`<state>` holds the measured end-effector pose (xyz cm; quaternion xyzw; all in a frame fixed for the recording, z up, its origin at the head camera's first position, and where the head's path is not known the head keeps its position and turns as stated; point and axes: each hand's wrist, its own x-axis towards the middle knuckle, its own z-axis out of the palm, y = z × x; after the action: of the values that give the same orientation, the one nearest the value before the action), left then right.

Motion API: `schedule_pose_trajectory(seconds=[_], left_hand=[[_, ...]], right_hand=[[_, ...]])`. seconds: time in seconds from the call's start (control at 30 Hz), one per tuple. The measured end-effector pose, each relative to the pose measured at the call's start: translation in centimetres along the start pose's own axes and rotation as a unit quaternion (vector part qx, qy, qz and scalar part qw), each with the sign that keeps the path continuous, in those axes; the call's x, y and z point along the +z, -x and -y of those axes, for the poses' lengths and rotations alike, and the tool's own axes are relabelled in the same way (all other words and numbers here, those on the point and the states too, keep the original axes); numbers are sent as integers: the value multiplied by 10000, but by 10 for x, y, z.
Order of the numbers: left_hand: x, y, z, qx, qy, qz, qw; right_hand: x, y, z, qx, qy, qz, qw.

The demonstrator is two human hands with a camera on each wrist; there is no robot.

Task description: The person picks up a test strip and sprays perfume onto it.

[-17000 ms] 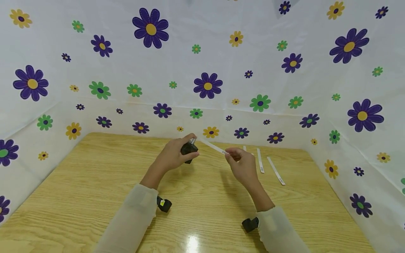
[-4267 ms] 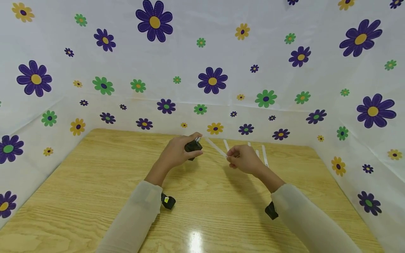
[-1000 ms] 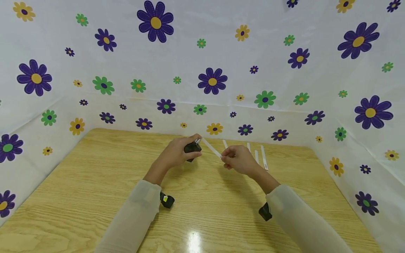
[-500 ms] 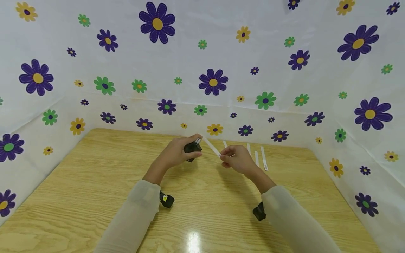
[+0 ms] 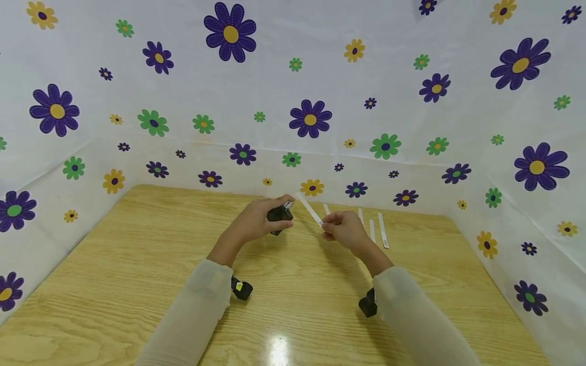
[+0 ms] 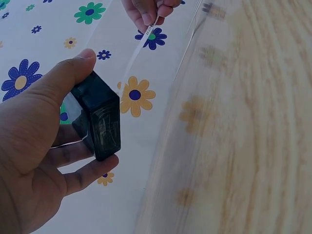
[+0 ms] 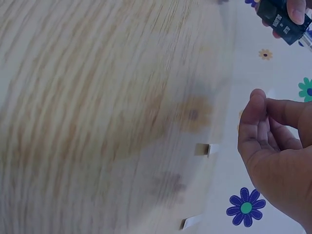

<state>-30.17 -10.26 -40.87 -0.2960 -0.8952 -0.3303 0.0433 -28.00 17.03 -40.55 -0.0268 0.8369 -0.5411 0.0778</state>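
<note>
Left hand: wrapped round a glossy dark spray bottle, index finger over the silver nozzle; we cannot tell whether it presses.
Right hand: a narrow pinch on the printed end of one white paper strip.
Bottle position: held above the tabletop, close to the middle of its far edge; the strip's free end is near the nozzle, apart from it.
Spray risk: we judge a slightly turned nozzle or a sagging strip could send mist past the paper onto the floral cloth.
Stray wetting: loose strips lie toward the far right corner; drift could reach them, we think.
Grip risk: smooth bottle sides might slip if the fingers ease.
</note>
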Motion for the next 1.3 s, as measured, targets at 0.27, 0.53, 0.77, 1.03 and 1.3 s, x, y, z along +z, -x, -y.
schedule_pose_trajectory(seconds=[0.27,0.53,0.77,1.03,1.3], left_hand=[[1,0,1,64,94,64,9999],[0,-1,0,144,98,110,9998],[1,0,-1,45,82,143,9999],[1,-1,-1,59,90,165,9998],[1,-2,-1,62,100,216,9997]], right_hand=[[1,-3,-4,244,-467,-111,9986],[0,-5,-9,301,-745,-156,9966],[0,-7,-13,389,-819,-242,9956],[1,-9,-10,628,-988,-357,9925],[5,-11,-9,822,-1058,-444,9900]])
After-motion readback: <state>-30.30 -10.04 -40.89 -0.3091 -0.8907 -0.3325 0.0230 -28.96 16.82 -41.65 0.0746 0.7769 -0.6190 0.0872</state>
